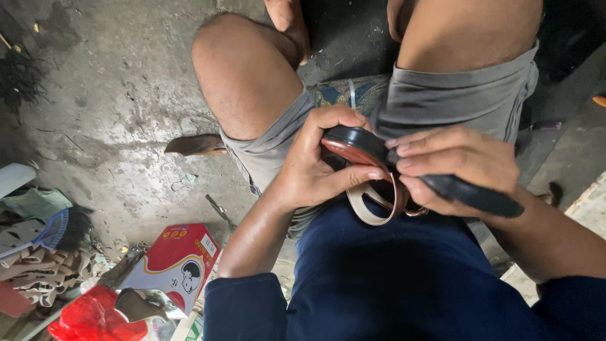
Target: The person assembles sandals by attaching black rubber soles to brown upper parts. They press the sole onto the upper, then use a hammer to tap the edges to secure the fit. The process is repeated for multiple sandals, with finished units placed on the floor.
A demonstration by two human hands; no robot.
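Left hand (312,167) grips a sandal (353,146) over the lap, thumb across its reddish insole to steady it. Right hand (451,167) closes on a black sole strip (470,194), fingers pressing it against the sandal's edge. Pale straps (372,205) hang beneath, clear of the concrete floor (120,107)

Left hand (315,167) and right hand (451,167) side by side above lap, between knees. Dark-soled, red-brown sandal with pale leather straps (360,151) between both hands; straps hang below. Black strip (473,196) under right hand. Red-and-white cardboard box (180,259) on grey concrete floor (120,107), left of left forearm.
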